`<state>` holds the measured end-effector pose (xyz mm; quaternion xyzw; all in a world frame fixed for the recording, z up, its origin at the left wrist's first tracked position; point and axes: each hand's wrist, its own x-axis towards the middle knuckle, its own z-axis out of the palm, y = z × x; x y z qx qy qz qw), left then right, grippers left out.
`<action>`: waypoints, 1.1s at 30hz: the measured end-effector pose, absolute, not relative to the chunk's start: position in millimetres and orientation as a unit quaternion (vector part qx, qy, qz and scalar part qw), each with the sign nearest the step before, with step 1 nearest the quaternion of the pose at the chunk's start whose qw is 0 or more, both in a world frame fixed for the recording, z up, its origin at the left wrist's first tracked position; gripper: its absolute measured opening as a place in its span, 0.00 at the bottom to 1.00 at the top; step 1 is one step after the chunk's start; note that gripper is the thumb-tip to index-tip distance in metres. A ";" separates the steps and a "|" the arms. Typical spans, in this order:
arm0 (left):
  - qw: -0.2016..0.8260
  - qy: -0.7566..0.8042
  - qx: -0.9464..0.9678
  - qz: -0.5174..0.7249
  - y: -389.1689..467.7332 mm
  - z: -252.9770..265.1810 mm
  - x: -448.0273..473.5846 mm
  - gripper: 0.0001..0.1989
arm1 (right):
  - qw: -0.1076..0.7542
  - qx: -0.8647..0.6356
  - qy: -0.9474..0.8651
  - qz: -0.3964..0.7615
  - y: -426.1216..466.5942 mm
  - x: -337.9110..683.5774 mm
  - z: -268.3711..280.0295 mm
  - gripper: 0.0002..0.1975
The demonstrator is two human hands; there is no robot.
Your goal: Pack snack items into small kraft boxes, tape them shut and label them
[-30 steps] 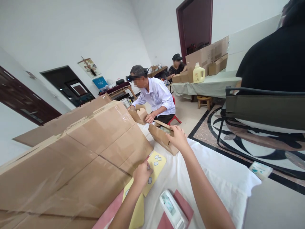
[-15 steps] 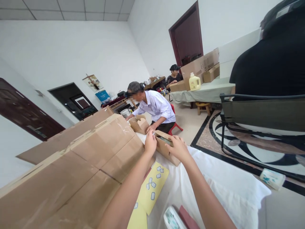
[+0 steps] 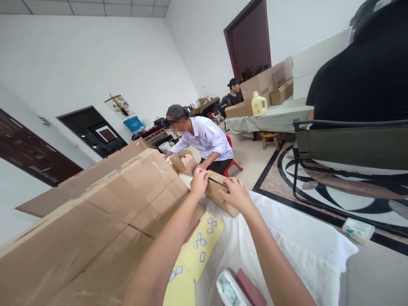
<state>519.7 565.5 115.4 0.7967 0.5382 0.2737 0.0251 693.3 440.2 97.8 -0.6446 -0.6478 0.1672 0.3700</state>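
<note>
A small brown cardboard box (image 3: 219,201) stands on the white cloth (image 3: 277,229), with a narrow dark slit along its top. My left hand (image 3: 199,182) is closed at the box's far left end, its fingertips partly hidden. Over the near right part of the top, my right hand (image 3: 236,194) grips the box with bent fingers. Closer to me lie yellow sheets (image 3: 204,250) with small white outlined rounded shapes on them. A white pack with green marks (image 3: 230,290) lies near the front, beside a dull red flat piece (image 3: 250,289).
Large taped cardboard boxes (image 3: 127,204) line my left side. Across from me a person in a pale shirt (image 3: 207,136) sits by an opened carton (image 3: 184,162). At right are a dark folding chair (image 3: 350,148) with a seated person and a white-green pack (image 3: 358,230) on the floor.
The opening in the box's top has narrowed from a wide gap to a slit. Both my hands remain on the box. The view has shifted slightly.
</note>
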 end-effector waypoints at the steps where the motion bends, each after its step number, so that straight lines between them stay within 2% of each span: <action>1: 0.023 0.535 0.800 0.272 566.9 116.7 517.9 0.08 | 0.369 -0.645 -0.648 0.168 440.4 693.4 97.8 0.19; 8: 0.024 0.502 0.829 0.247 583.1 121.5 513.6 0.08 | 0.346 -0.650 -0.655 0.167 441.2 694.2 98.2 0.21; 16: 0.044 0.459 0.856 0.233 597.6 101.4 513.9 0.08 | 0.321 -0.656 -0.662 0.169 440.2 694.5 100.9 0.18; 21: 0.038 0.482 0.839 0.251 609.0 84.3 515.9 0.14 | 0.307 -0.657 -0.669 0.161 440.4 696.7 100.3 0.16; 27: 0.025 0.482 0.843 0.237 607.1 77.3 515.7 0.09 | 0.300 -0.655 -0.675 0.158 440.3 699.2 99.5 0.16; 33: 0.013 0.489 0.850 0.194 585.0 81.4 510.8 0.10 | 0.289 -0.654 -0.681 0.156 440.3 696.9 100.5 0.17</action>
